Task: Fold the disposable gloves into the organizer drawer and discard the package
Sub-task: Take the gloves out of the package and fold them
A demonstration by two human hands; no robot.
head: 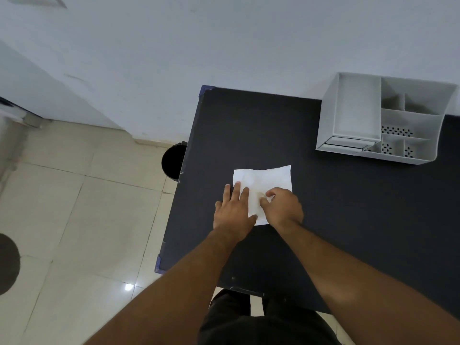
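Observation:
A flat white glove package (263, 181) lies on the black table (348, 207) near its left side. My left hand (232, 212) rests flat with spread fingers on the package's left edge, pressing it down. My right hand (282, 207) is curled over the package's near right part, fingertips pinching at its surface. The white organizer (388, 120) stands at the table's far right, with several open compartments and a drawer front (346, 143) at its near left side. I cannot see any gloves outside the package.
A black round bin (173, 161) stands on the tiled floor just left of the table's far edge. A pale wall runs behind the table. A dark round object (7, 263) sits at the floor's left edge.

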